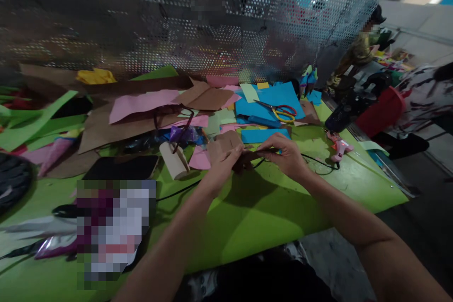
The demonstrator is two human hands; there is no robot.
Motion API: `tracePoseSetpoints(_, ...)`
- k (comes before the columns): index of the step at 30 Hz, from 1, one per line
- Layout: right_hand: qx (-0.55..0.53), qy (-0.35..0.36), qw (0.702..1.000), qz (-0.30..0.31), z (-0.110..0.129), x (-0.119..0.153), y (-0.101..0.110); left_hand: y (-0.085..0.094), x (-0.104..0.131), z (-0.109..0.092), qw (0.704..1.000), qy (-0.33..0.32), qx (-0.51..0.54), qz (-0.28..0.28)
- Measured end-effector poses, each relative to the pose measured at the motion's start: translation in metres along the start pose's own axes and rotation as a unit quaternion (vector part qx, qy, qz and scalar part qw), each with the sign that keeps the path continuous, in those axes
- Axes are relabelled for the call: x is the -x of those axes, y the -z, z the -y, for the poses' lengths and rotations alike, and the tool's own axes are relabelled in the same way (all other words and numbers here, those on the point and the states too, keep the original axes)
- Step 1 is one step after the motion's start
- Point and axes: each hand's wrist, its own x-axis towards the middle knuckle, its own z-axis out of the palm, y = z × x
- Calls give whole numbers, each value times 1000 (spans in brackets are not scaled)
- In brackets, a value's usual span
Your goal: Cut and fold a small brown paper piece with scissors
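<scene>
Over the green tabletop (212, 231), my left hand (226, 163) and my right hand (285, 155) are close together, fingers pinched. Between them they grip a small brown piece of craft sheet (249, 155), partly hidden by the fingers; whether it is foam or paper I cannot tell. A flat brown piece (223, 144) lies just behind my left fingers. Beyond my right hand is a blue strip (265, 136). Scissors (283, 112) with red and yellow handles rest on a blue sheet (293, 96). To the right stands a pink glue gun (339, 147), its black cord running behind my hands.
A cardboard tube (174, 160) and a dark flat object (120, 168) lie on the left. Brown, pink and green sheets (141, 104) are heaped along a perforated metal panel (170, 19). A red chair (382, 113) and other people are at right.
</scene>
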Motion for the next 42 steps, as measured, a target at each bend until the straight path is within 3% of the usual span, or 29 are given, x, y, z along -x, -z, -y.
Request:
tracePoseSetpoints(2, 8, 61, 998, 35, 3, 0, 1, 0, 2, 1, 998, 49, 24, 45)
tracePoseSetpoints(5, 22, 108, 993, 47, 5, -2, 4, -2, 3, 2, 987, 73, 53, 135)
tracePoseSetpoints(7, 31, 98, 994, 33, 4, -3, 5, -4, 1, 1, 989, 53, 78, 111)
tracePoseSetpoints(9, 25, 55, 998, 6, 4, -4, 6, -5, -1, 1, 994, 15, 93, 48)
tracePoseSetpoints(13, -112, -75, 991, -25, 0, -4, 3, -5, -5, -1, 996, -39, 75, -42)
tracePoseSetpoints(16, -207, -143, 968, 3, -3, -3, -3, -6, -4, -1, 996, -62, 32, -63)
tracePoseSetpoints(20, -166, -185, 969, 7, -8, 0, -12, -10, -3, 1, 994, -90, -32, -46)
tracePoseSetpoints(26, -161, -197, 966, -54, -10, 0, -12, -11, -4, 7, 994, -85, -62, -4)
tracePoseSetpoints(31, -174, -202, 961, -67, -13, -2, -11, -7, -5, 3, 997, -61, -52, 22)
tracePoseSetpoints(38, -119, -163, 979, -8, -3, 5, -22, -7, -1, -3, 994, -88, -68, -3)
tracePoseSetpoints(42, -61, -118, 991, -17, -8, -5, -10, -1, -4, -1, 992, -91, -38, -84)
